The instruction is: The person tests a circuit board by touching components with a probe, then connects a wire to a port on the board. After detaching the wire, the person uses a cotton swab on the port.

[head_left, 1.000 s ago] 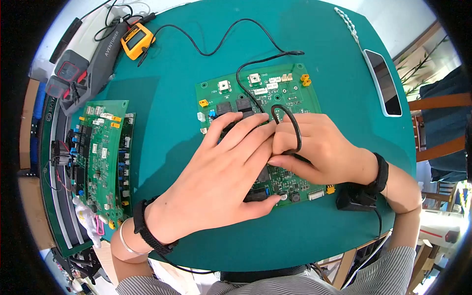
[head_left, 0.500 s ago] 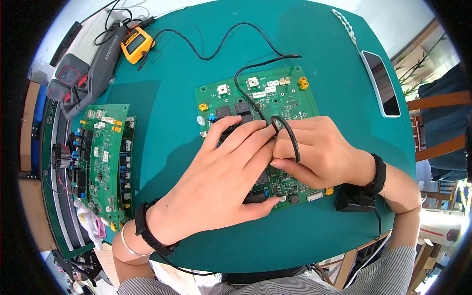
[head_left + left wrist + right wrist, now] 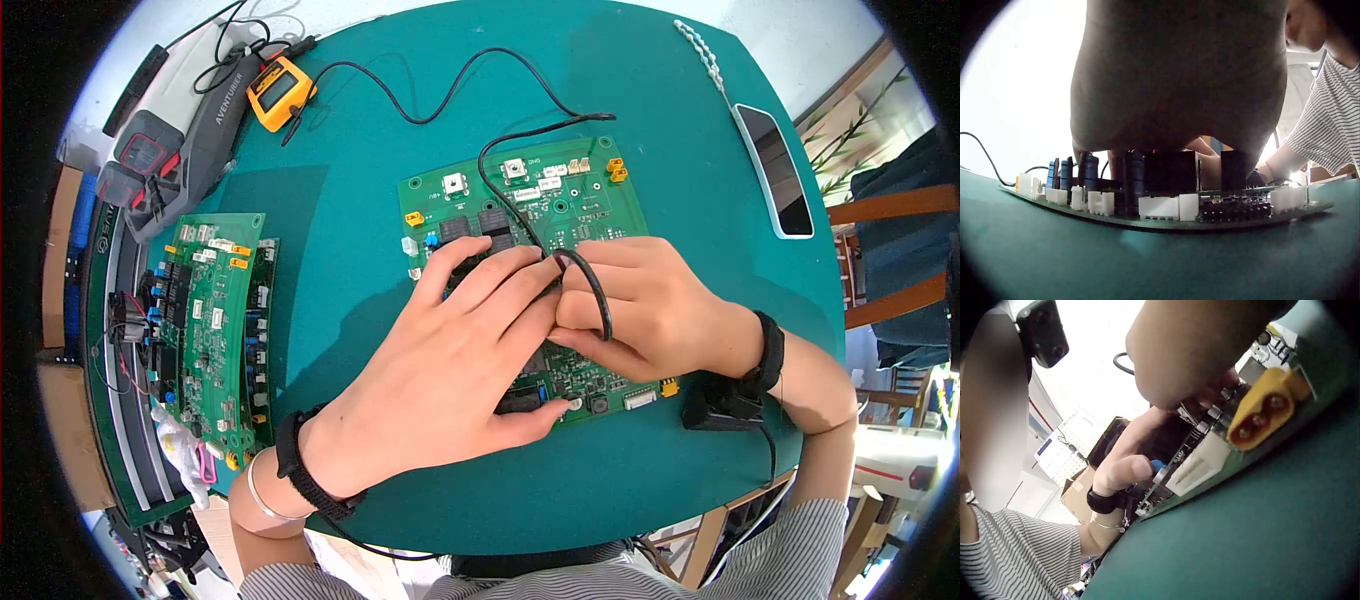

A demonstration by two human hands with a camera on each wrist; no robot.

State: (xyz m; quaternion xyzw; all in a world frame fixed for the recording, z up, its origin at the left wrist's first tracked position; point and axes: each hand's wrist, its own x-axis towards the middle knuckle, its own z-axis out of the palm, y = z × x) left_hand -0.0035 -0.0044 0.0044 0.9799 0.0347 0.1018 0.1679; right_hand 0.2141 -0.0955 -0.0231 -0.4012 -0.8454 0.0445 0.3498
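A green circuit board [image 3: 430, 190] lies on the table in front of me, its upper edge showing beyond both hands. My left hand [image 3: 440, 360] is spread across it, back upward, with fingertips among black block components [image 3: 490, 222] and the thumb near the lower edge. Beside it, my right hand [image 3: 650, 310] curls and pinches a black cable [image 3: 593, 280], which loops over the index finger. The cable's end is hidden beneath the fingers. In the right wrist view a yellow connector [image 3: 1263, 412] and a white connector [image 3: 1200, 465] line the board's edge.
More green circuit boards [image 3: 205, 330] stand together at the left. The cable runs back toward a yellow meter [image 3: 279, 92] beside a grey tool marked AVENTURIER [image 3: 220, 110]. A phone [image 3: 778, 170] lies at the right; a black block [image 3: 722, 403] sits near my right wrist.
The cable loop has dropped lower and tightened against my right index finger. My right hand has shifted slightly downward; my left hand stays spread over the board.
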